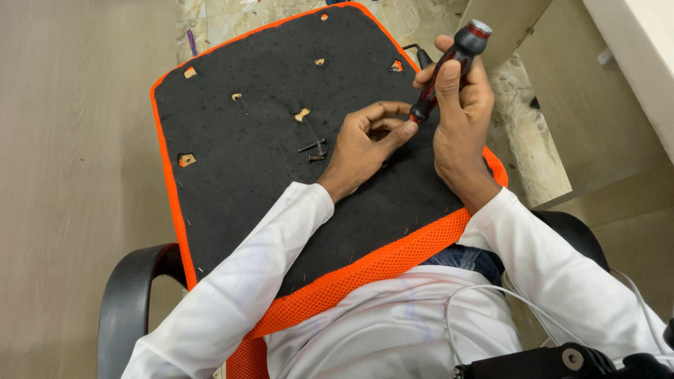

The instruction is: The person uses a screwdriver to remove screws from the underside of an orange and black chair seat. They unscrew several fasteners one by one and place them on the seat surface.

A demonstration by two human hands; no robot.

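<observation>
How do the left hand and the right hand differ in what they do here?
The right hand is raised and wraps the handle of the screwdriver; the left hand rests low on the black seat pad. The right hand closes its whole grip; the left hand only pinches at the screwdriver's lower end with fingertips. Both wear white sleeves and meet at the screwdriver.

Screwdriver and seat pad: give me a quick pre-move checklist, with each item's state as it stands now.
1. Right hand grips the screwdriver handle: ok.
2. Left hand fingers steady the lower shaft: ok.
3. Tip seated in a screw: cannot tell, the hands hide it.
4. Loose screws lie on the seat pad, beside the left hand: ok.
5. Seat pad rests flat across the lap: ok.
6. Holes in the black underside are uncovered: ok.
</observation>
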